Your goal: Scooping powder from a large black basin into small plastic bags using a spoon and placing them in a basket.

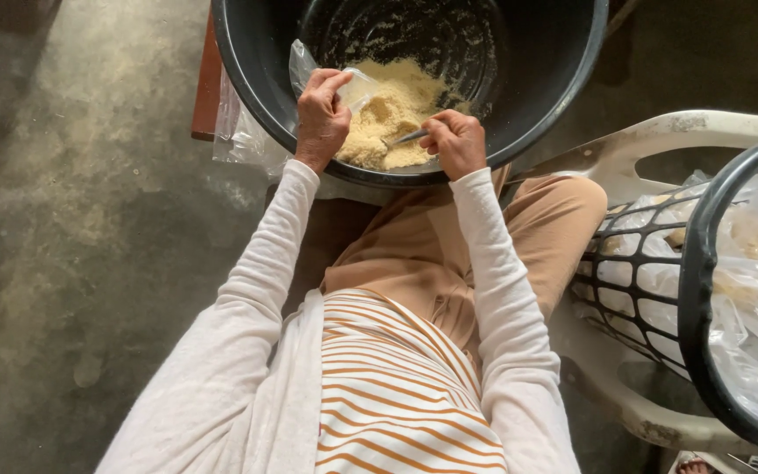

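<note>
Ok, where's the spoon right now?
In the head view, the metal spoon is in the right hand, its tip dug into the yellow crumbly pile inside the black tub.

L hand (pixel 322 114) bag (pixel 357 88), R hand (pixel 456 142) spoon (pixel 407 137)
</note>
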